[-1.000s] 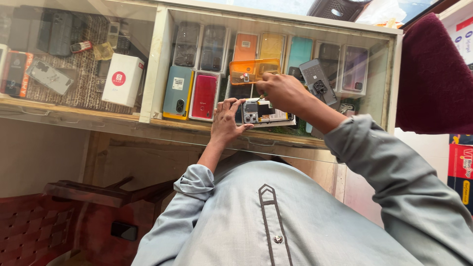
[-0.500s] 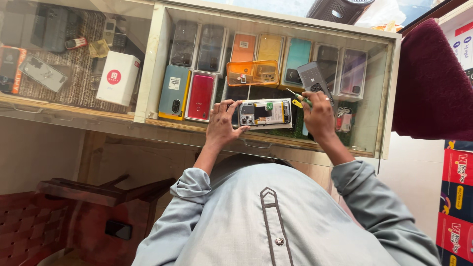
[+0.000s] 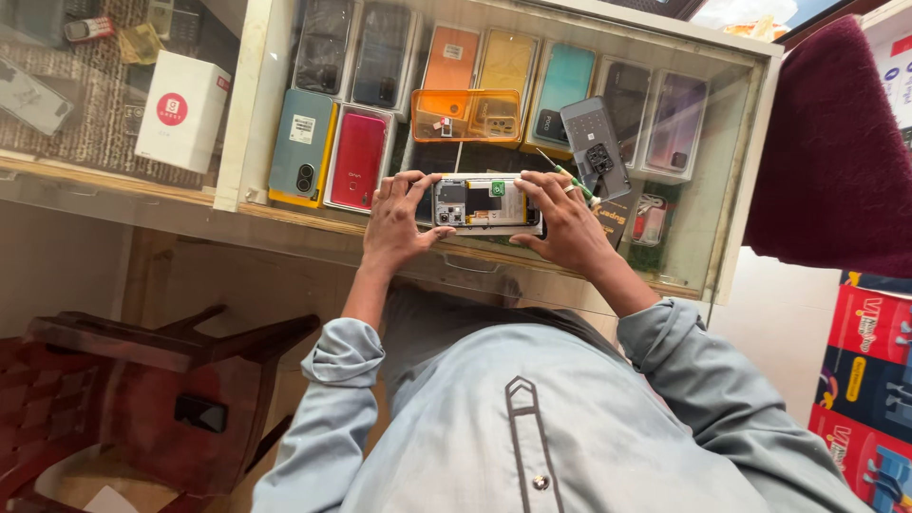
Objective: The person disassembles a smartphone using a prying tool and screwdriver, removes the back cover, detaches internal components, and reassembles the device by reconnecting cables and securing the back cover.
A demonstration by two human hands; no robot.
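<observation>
Both hands now grasp the opened phone (image 3: 486, 204) flat on the bench, right hand (image 3: 565, 223) back from reaching, left hand (image 3: 399, 220) steadying.

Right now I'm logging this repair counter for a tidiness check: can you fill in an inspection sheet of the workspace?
Surface: glass counter top over a display case.
Job's things: opened phone, back off, insides showing, lying flat on the glass.
Clutter: orange plastic tray, detached grey back cover, green-handled screwdriver.
Hands: left hand and right hand grip the phone's ends.
Cables: nothing seen.
Surroundings: boxed phone cases and a white box under the glass, dark red wooden chair, maroon cushion.
</observation>
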